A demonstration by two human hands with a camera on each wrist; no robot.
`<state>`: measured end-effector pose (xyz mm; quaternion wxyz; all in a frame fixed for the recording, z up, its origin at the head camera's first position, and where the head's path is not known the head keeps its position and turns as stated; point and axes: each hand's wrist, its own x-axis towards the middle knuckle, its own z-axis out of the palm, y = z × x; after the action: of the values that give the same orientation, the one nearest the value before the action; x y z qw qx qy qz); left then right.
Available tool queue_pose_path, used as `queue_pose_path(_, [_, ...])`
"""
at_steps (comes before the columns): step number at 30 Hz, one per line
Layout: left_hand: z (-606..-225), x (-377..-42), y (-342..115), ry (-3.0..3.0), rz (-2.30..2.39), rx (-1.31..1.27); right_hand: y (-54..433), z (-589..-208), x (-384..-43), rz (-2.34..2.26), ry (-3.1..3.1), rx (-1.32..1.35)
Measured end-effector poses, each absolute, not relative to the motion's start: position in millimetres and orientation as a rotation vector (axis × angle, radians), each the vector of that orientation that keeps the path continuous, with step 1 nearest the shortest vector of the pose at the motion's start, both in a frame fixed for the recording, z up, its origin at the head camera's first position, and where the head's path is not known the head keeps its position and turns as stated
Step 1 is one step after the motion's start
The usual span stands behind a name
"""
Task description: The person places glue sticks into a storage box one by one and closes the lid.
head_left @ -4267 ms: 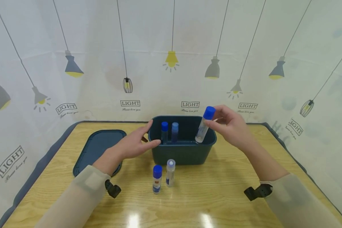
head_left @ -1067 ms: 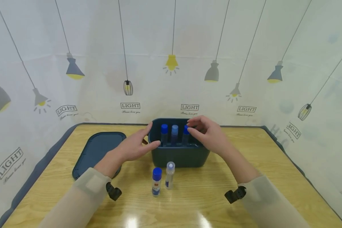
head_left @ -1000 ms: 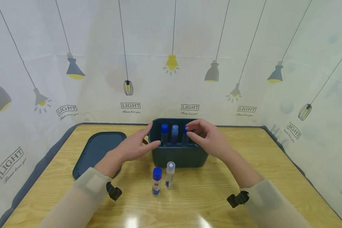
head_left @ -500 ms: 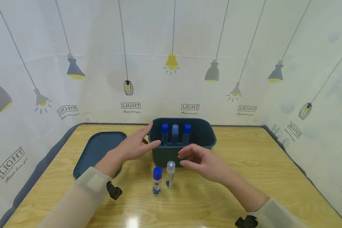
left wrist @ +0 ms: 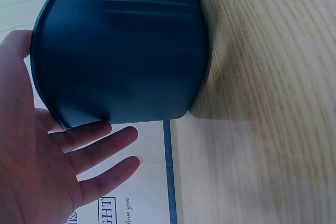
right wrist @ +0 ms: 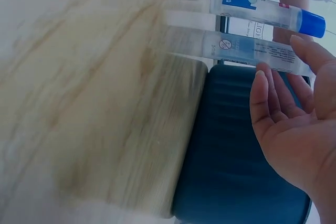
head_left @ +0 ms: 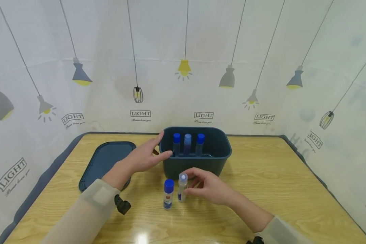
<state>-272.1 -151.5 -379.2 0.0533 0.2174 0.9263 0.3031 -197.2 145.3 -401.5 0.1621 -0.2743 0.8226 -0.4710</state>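
My left hand [head_left: 144, 156] rests at the left end of a dark blue storage bin [head_left: 195, 166]. In the left wrist view its thumb and index finger touch the rim, the fingers nearly straight. Several glue bottles are here: three stand inside the bin, two blue-capped [head_left: 176, 139] and a paler-capped one [head_left: 187, 139] between them. In front, a clear-capped glue bottle [head_left: 182, 189] stands upright on the table; my right hand [head_left: 211, 188] reaches its right side, thumb and fingers loosely curved about it. Left of it is a blue-capped glue bottle [head_left: 168, 195].
A dark blue lid [head_left: 105, 161] lies flat on the wooden table [head_left: 268, 169], left of the bin and partly behind my left arm. Behind the table hangs a pale cloth [head_left: 158, 67] printed with lamps.
The right hand set a blue-capped glue bottle down in the bin, let go, and moved out toward the near clear-capped one. The left hand stayed on the bin.
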Motion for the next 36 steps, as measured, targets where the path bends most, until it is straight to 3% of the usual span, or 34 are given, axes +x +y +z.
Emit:
queue_pose_path(18, [-381, -270, -150, 2.810, 0.931, 0.650, 150, -400, -192, -1.340, 2.446, -0.856])
queue_pose_path(36, [-378, -272, -152, 2.798, 0.929, 0.668, 176, -321, -191, -1.456, 2.658, -0.996])
